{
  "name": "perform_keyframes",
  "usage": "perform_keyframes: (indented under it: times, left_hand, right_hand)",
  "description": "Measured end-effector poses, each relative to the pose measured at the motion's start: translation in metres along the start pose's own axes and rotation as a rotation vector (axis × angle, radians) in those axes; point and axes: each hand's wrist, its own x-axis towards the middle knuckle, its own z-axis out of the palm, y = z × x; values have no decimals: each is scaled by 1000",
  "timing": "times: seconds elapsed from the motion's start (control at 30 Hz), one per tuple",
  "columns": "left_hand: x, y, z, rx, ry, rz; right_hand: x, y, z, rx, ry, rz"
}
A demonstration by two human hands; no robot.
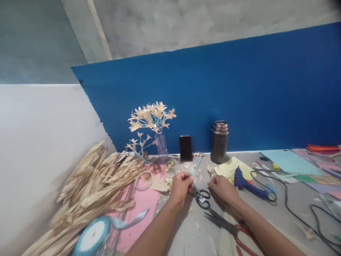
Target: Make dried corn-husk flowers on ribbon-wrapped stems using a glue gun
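My left hand [181,187] is closed in a pinch on a short piece of pale blue ribbon [193,173], just above the table. To its right, my right hand [223,189] has its fingers pressed together; whatever they hold, if anything, is too small to make out. Small scissors with black handles [204,203] lie between and below the hands. Nearer to me, larger red-handled shears [236,227] rest under my right forearm. Just beyond the hands are small flower stems wrapped in blue [198,159] and scattered husk scraps.
Dried corn husks [87,192] and a blue ribbon roll [92,236] lie left. At the back stand a clear bottle [161,145] of husk flowers [153,115], a phone [185,148] and a dark flask [220,142]. A blue glue gun [250,185] with its cable lies right.
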Motion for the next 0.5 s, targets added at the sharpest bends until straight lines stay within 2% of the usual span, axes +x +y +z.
perform_keyframes:
  times: [0.13, 0.2, 0.33, 0.5]
  left_hand:
    - [-5, 2, -1, -24, -26, 9]
    - [-10, 4, 1, -20, -46, 21]
    - [-18, 7, 9, -40, -77, 36]
    - [-23, 9, 14, -92, -90, 29]
  right_hand:
    - [-12, -13, -9, 190, 28, -149]
    - [-23, -22, -12, 399, 18, -214]
    - [-42, -36, -16, 605, 21, -211]
    - [-56, -41, -25, 769, 244, -214]
